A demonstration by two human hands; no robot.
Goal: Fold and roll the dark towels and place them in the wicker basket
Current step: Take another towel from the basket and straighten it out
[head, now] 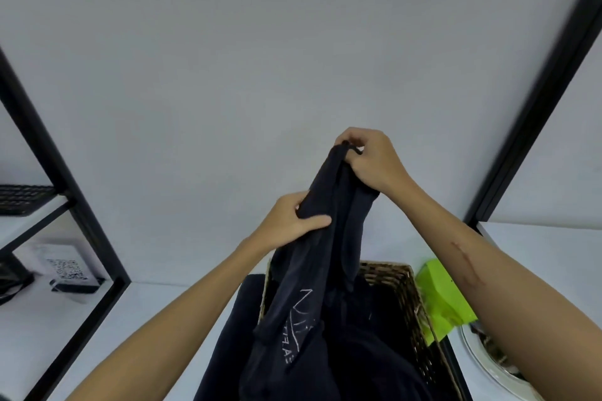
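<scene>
The towel (pixel 325 238) hangs in the air above the basket (pixel 404 283), bunched lengthwise, its lower part trailing down into the dark cloth already heaped there. Pale lettering shows on its lower half. The right hand (pixel 371 159) pinches the top end with curled fingers; the left hand (pixel 290 218) grips the cloth a little lower, thumb pressed across the fold. Both hands are closed on the towel — neither is free.

It looks soft and light, limp enough to sag at once wherever it is not held, and not slippery. Corners or a hemmed edge are likely the best places to take hold, so that it opens flat for folding; held bunched as now, it would roll lumpy.

More dark cloth (pixel 241 319) lies over the basket's left side and spills onto the desk (pixel 146 319), which is white and smooth — good for folding on. A green packet (pixel 439 299) sits just right of the basket, a plate (pixel 479 355) beside it. To the left stands a black frame (pixel 65 179) with a keyboard (pixel 22 198) on a shelf and a small box (pixel 68 270) bearing a code below. A plain pale wall (pixel 293 42) fills the back.
</scene>
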